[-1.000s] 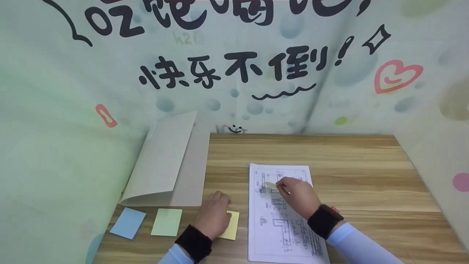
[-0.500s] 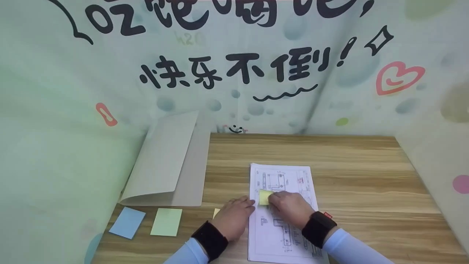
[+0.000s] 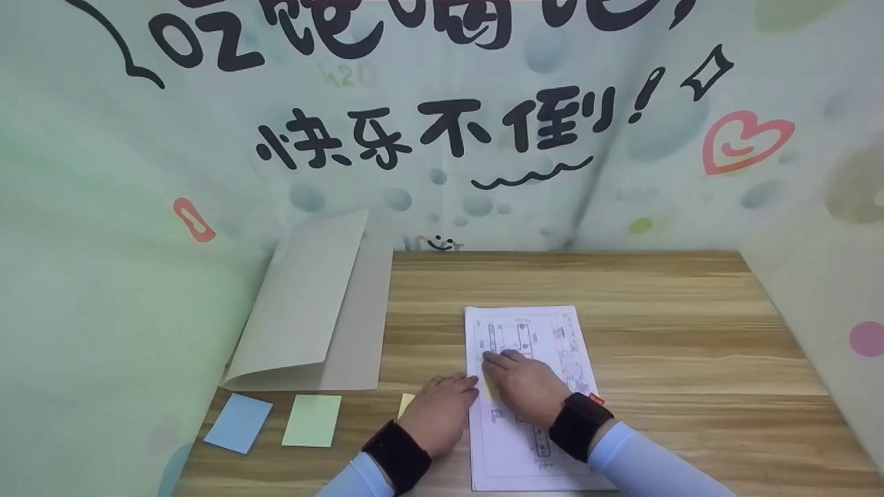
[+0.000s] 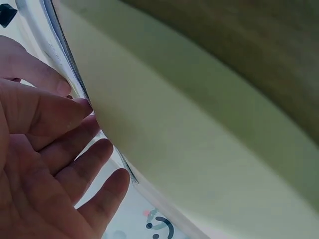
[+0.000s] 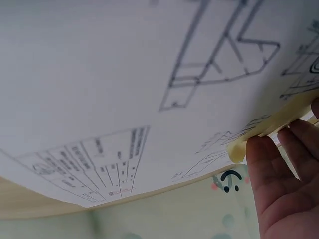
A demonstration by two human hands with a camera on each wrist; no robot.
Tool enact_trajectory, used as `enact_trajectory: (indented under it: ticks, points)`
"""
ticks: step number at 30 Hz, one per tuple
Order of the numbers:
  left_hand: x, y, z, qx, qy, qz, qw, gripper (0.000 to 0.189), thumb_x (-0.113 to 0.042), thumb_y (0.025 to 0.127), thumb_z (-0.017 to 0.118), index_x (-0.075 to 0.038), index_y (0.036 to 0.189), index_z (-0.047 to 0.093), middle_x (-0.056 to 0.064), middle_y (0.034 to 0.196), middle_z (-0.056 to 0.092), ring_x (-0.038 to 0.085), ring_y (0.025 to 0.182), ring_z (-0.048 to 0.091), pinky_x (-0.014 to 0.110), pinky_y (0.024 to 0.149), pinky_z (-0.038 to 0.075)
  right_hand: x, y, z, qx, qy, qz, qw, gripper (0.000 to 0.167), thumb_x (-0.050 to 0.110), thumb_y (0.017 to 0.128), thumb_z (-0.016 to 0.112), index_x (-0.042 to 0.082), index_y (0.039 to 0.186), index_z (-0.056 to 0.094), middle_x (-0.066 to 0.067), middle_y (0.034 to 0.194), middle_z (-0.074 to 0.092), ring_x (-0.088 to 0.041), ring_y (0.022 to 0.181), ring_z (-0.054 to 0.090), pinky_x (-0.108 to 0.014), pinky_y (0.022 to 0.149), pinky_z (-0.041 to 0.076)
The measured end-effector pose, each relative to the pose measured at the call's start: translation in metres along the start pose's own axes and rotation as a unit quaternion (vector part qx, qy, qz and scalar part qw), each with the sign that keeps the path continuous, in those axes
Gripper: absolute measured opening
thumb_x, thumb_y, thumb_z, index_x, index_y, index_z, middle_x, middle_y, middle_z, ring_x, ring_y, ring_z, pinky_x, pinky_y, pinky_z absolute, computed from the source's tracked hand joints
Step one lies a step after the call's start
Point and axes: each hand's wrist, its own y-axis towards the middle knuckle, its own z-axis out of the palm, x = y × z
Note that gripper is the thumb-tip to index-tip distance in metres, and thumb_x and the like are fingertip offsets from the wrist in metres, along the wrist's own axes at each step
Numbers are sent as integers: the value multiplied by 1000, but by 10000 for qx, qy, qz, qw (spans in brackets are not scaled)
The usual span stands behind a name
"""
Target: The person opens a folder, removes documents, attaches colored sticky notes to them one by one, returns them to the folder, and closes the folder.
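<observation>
Wooden table (image 3: 690, 331), printed sheets (image 3: 507, 466) lengthwise toward backdrop (image 3: 387, 231), right hand (image 3: 530, 388) atop

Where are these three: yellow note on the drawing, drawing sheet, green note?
Yellow note (image 5: 280, 119): right wrist view, middle of its visible strip.
Drawing sheet (image 3: 507, 449): head view, lower left of its face.
Green note (image 3: 312, 421): head view, middle of its face.

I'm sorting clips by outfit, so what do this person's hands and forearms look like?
The left hand and right hand are ungloved. A wide black left wristband resembles the right wristband, which also shows a small red tag. The left sleeve and right sleeve are light blue. No cables show.
</observation>
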Motion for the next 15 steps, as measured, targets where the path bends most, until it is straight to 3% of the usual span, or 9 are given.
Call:
enact_trajectory:
  ticks: [6, 11, 15]
  points:
    - [-3, 1, -1, 101, 101, -116, 9998, 38, -10, 99, 51, -13, 133, 66, 0, 147, 59, 22, 139, 52, 44, 114, 43, -8, -3, -1, 190, 269, -215, 9992, 39, 10, 97, 59, 5, 135, 62, -11, 140, 64, -32, 125, 64, -43, 105, 53]
    - [-6, 2, -4, 215, 172, -171, 9995, 38, -12, 100, 52, -14, 136, 65, 0, 149, 58, 22, 139, 52, 46, 114, 43, -22, -19, -4, 671, 707, -121, 9952, 44, 20, 106, 51, 6, 148, 51, -10, 152, 53, -28, 139, 53, -43, 114, 44]
    - [-8, 3, -4, 215, 203, -157, 9994, 37, -17, 101, 54, -13, 136, 64, 1, 149, 58, 22, 138, 53, 46, 114, 44, -32, -29, -6, 820, 1039, -34, 9912, 49, 26, 107, 50, 10, 153, 45, -7, 158, 47, -26, 144, 47, -45, 116, 41]
